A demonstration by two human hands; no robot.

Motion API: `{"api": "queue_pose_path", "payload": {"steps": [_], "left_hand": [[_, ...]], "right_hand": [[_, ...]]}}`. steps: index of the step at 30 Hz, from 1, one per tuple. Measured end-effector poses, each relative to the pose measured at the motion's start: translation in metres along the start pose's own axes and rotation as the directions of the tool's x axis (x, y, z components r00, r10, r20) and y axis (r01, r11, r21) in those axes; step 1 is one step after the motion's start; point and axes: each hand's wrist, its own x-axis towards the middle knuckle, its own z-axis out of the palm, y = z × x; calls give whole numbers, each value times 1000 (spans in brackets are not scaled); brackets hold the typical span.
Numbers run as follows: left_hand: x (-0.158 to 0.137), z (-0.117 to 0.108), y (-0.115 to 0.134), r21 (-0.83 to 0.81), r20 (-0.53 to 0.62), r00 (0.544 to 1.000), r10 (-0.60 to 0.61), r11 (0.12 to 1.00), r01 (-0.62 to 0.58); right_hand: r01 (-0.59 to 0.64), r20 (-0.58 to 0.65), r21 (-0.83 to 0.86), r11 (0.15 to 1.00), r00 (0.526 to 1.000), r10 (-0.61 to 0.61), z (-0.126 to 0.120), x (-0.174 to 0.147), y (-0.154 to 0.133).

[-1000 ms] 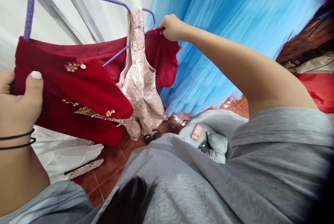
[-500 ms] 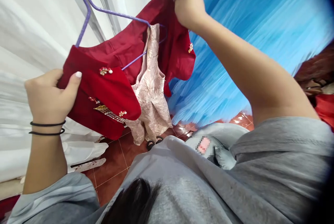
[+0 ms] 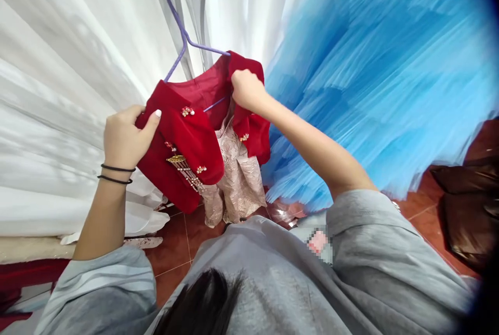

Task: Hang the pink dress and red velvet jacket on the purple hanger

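Note:
A red velvet jacket [image 3: 183, 142] with beaded flower ornaments and a gold tassel pin hangs over a purple hanger [image 3: 182, 33]. Under it, on the same hanger, is a pale pink textured dress [image 3: 241, 179]. My left hand [image 3: 127, 134] grips the jacket's shoulder at the left, thumb on top of the cloth. My right hand [image 3: 247, 89] is closed on the jacket's front edge at the right; its fingertips are hidden behind the fist. Both shoulders of the jacket now lie over the hanger's arms.
White draped fabric [image 3: 58, 90] fills the left and back. A large blue tulle garment [image 3: 351, 80] hangs close on the right. Brown bags [image 3: 471, 215] lie on the red tiled floor [image 3: 171, 241] at the far right. A grey metal pole [image 3: 197, 17] stands behind the hanger.
My right hand has come down and left, bringing the jacket's right shoulder onto the hanger and its front over the dress. My left hand, still gripping, appears farther right.

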Motion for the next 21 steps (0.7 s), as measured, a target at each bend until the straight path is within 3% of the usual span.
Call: {"api": "queue_pose_path", "payload": {"steps": [2, 4, 7, 9, 10, 12, 14, 15, 17, 19, 21], "left_hand": [[0, 1, -3, 0, 6, 1000, -27, 1000, 27], [0, 2, -6, 9, 6, 998, -56, 998, 56], [-1, 5, -11, 0, -53, 998, -27, 1000, 27], [-2, 8, -9, -17, -180, 983, 30, 999, -34], [-3, 11, -5, -23, -252, 966, 55, 998, -62], [-2, 19, 15, -43, -319, 944, 90, 993, -110], [2, 35, 47, -94, -237, 963, 130, 983, -156], [6, 45, 67, -132, -163, 976, 146, 977, -169], [19, 68, 104, -201, -31, 991, 129, 970, -133], [38, 90, 132, -226, 92, 995, 43, 974, -21], [61, 102, 145, -245, 192, 981, -12, 968, 60]], "right_hand": [[-132, -91, 8, 991, 987, 132, -2, 3, -6], [-215, -101, 36, 976, 971, 218, -3, 4, -12], [-208, 109, 130, 969, 975, 194, 2, -6, -6], [-191, 167, 243, 951, 974, 153, 3, -16, 19], [-187, 112, 307, 933, 981, 160, 2, -21, 37], [-159, -120, 410, 898, 967, 226, -3, -26, 80], [-103, -298, 472, 876, 916, 268, -5, -29, 118], [-74, -319, 507, 859, 910, 266, -2, -31, 132], [-40, -246, 591, 806, 942, 227, 8, -36, 148], [-59, -141, 646, 761, 971, 194, 17, -42, 152], [-111, -95, 595, 796, 974, 207, 15, -45, 148]]}}
